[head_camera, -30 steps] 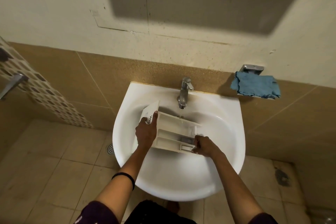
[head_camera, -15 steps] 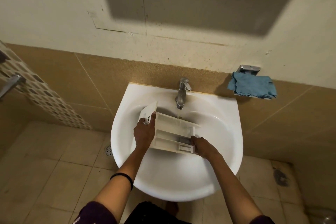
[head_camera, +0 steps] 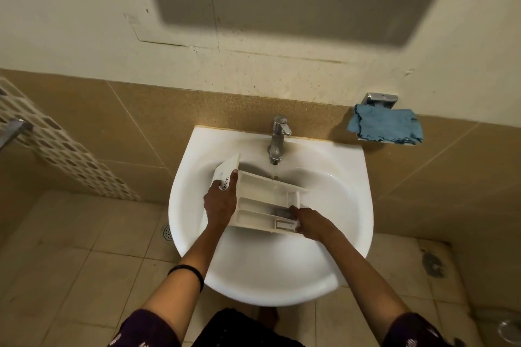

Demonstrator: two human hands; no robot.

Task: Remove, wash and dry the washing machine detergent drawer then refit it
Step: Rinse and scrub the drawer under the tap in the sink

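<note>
The white detergent drawer (head_camera: 263, 200) lies across the white sink (head_camera: 332, 234), compartments up, its front panel at the left. My left hand (head_camera: 221, 200) grips the drawer's front-panel end, thumb over the lettering. At the drawer's right end my right hand (head_camera: 308, 224) holds the rear corner, fingers reaching into a compartment. A thin stream of water runs from the chrome tap (head_camera: 277, 138) onto the drawer's far edge.
A blue cloth (head_camera: 386, 125) hangs on a chrome holder on the tiled wall right of the sink. A floor drain (head_camera: 167, 231) sits left of the sink. A metal bar (head_camera: 12, 128) sticks out at the far left.
Water now runs from the tap onto the drawer; a second ago barely any flowed. My right hand's fingers have shifted a little further into the drawer's right end. The drawer stays in place.
</note>
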